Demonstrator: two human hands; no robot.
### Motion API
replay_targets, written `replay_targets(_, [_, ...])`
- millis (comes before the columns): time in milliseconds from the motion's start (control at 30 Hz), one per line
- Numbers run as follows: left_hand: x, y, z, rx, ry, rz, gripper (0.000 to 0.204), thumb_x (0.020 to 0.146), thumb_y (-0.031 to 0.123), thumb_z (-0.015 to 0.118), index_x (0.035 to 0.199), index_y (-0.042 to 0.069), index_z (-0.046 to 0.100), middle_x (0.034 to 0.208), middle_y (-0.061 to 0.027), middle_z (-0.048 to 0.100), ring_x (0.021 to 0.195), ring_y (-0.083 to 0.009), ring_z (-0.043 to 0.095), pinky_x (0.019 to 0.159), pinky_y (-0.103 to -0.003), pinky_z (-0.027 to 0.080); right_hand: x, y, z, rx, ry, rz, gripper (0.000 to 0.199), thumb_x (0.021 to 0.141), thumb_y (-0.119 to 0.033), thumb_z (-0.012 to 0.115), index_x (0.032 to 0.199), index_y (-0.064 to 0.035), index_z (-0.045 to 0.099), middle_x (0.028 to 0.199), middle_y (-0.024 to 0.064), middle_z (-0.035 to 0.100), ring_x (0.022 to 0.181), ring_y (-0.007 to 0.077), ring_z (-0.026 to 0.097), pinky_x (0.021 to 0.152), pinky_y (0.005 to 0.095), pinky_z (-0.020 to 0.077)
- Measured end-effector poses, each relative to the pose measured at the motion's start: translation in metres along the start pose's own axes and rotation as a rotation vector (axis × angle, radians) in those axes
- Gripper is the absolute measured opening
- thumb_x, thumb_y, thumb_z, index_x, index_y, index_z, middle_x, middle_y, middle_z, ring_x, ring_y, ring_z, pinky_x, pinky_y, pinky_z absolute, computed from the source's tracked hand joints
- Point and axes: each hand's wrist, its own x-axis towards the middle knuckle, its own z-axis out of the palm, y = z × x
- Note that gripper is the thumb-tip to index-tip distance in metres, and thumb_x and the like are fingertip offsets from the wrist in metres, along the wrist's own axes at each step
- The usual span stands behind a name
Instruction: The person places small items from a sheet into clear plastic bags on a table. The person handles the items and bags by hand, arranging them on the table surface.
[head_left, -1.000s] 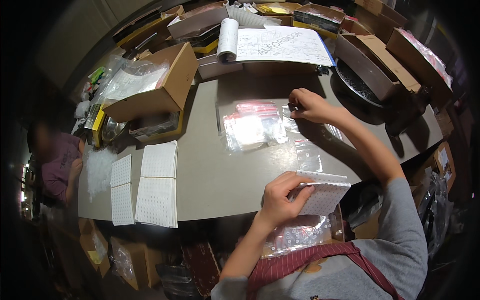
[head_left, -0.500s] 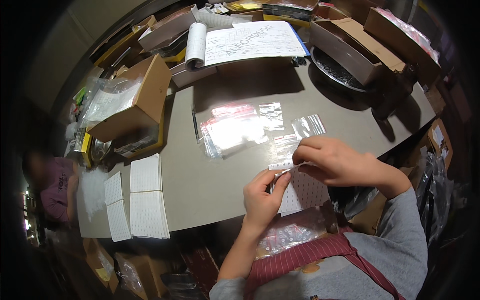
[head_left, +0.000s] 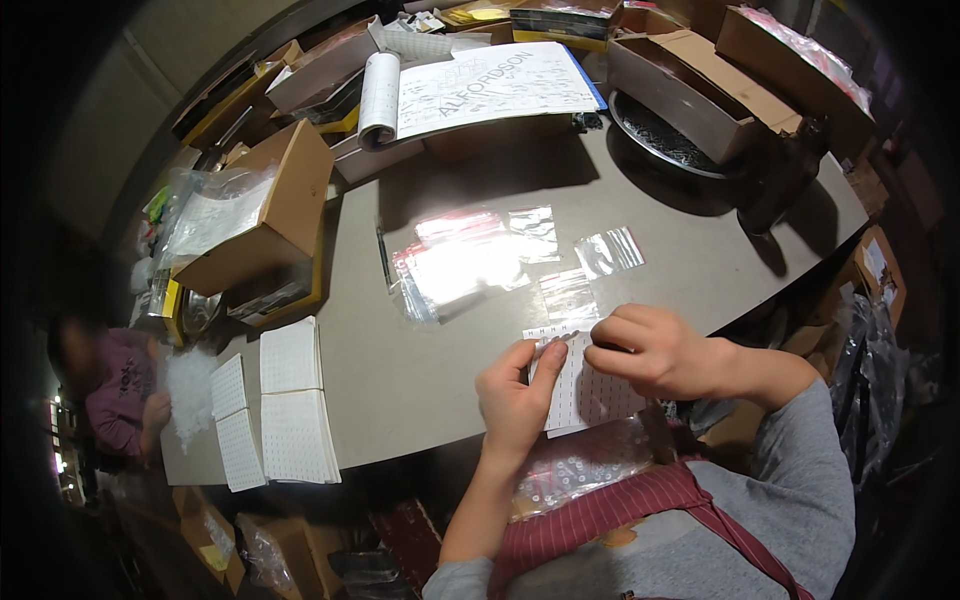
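White sheet (head_left: 595,400) with many rows of small dark marks, placed between both hands at the near edge of the worktop (head_left: 400,415), in front of the body. Pinched near the upper left edge between thumb and forefinger of the left hand (head_left: 515,390), with this grip closed on the paper. From there, spread downward and to the right. Long axis not easy to judge, because of the upper right part behind the right hand (head_left: 655,352). Left hand nearer, in clear contact; right hand at the upper right edge, fingers curled together, cannot tell if empty or gripping something small

Thin, matt paper. Just beyond, a small clear bag (head_left: 568,293), smooth and glossy; farther, two similar bags (head_left: 610,252) and a pile of bags (head_left: 460,265) with reddish edges, shining strongly. Below the sheet, beside the dark red striped apron (head_left: 570,535), clear plastic (head_left: 590,465) with small pale rings. To the left, two banded paper stacks (head_left: 300,435), rectangular, and a loose whitish heap (head_left: 190,395). At the far side, a stiff cardboard box (head_left: 300,190), a large paper pad (head_left: 500,90) with rolled pages, and a round dark dish (head_left: 665,130)
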Motion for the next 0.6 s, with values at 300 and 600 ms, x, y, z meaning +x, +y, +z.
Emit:
replay_targets(300, [0.000,0.022,-0.005,0.303,-0.158,0.431,0.012,0.079,0.004,0.079,0.090,0.002,0.077,0.073,-0.0102,0.068,0.069,-0.0251,0.065,0.075,-0.036,0.056,0.007,0.110,-0.008,0.434,-0.139,0.912,0.016,0.084,-0.011,0.066,0.095,0.0011,0.067,0.073,0.0154,0.065,0.073,0.0312,0.066,0.070,0.0398,0.0529])
replay_targets(600, [0.005,0.014,-0.002,0.269,-0.294,0.609,0.008,0.078,0.004,0.077,0.086,0.002,0.075,0.076,-0.0114,0.070,0.074,-0.0267,0.069,0.105,-0.049,0.051,0.017,0.102,-0.012,-0.001,-0.198,0.696,0.021,0.084,-0.016,0.073,0.092,0.0000,0.064,0.087,0.0160,0.068,0.080,0.0309,0.066,0.070,0.0405,0.0514])
